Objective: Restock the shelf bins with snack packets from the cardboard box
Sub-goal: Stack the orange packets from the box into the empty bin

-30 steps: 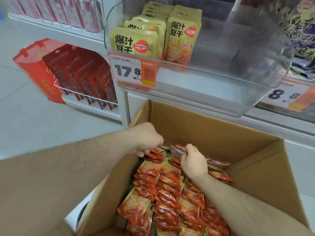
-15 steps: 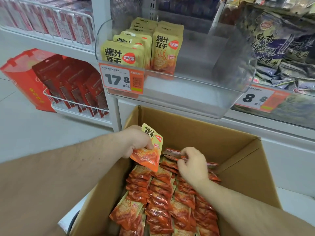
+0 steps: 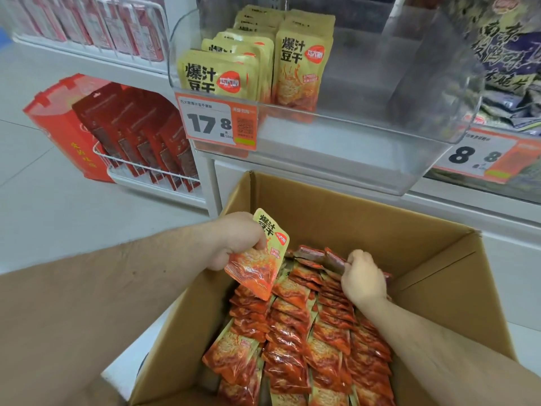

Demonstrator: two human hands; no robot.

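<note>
Filling the cardboard box (image 3: 345, 218) are rows of orange snack packets (image 3: 298, 341); your left hand (image 3: 234, 238) pinches one packet (image 3: 259, 256) above them, your right hand (image 3: 363, 278) grips several at the back, below the half-stocked clear bin (image 3: 336, 159).

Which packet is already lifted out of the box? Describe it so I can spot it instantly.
Start at the open cardboard box below the clear shelf bin. Above its near-left corner, the left hand pinches one packet. Unlike the packed rows below, it is raised, showing its full yellow-and-orange front.
</note>
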